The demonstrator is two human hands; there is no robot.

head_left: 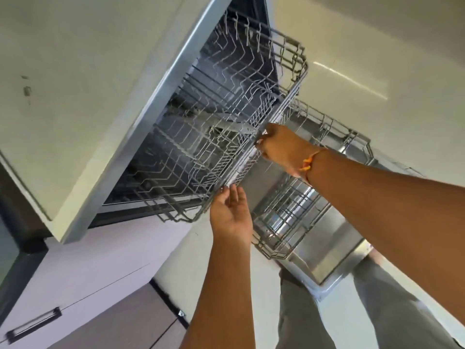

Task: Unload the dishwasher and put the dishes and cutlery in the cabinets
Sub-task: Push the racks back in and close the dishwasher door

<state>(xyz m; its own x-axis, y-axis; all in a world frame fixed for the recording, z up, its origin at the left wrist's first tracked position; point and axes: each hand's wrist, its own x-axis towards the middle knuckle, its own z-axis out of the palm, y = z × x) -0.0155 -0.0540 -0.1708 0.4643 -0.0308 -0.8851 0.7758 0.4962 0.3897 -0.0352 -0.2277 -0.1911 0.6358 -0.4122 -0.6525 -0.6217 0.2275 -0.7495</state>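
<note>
Head cam is tilting pretty hard here, so everything is leaning. The white counter [88,71] is filling the upper left, with its grey edge running diagonally down. Right under it the upper rack [226,102] is sticking out of the dishwasher, grey wire all over. Below and to the right, the lower rack [297,210] is sitting out over the open door [334,253], whose steel inner face is shining through the wires.

The right hand [279,147] is curling its fingers round the front edge of the upper rack and gripping it. An orange thread bracelet [308,163] is showing on that wrist. The left hand [231,215] is open, palm facing the camera, fingers straight, with the fingertips just reaching the same front edge further along. Can't tell whether they're actually touching.

The floor [377,41] is looking pale and glossy, with a bright streak [349,80] of light reflecting on it. Pale lilac drawers [88,268] are sitting at lower left, one with a dark handle [34,323]. Grey trousers [390,311] are showing at the bottom right.
</note>
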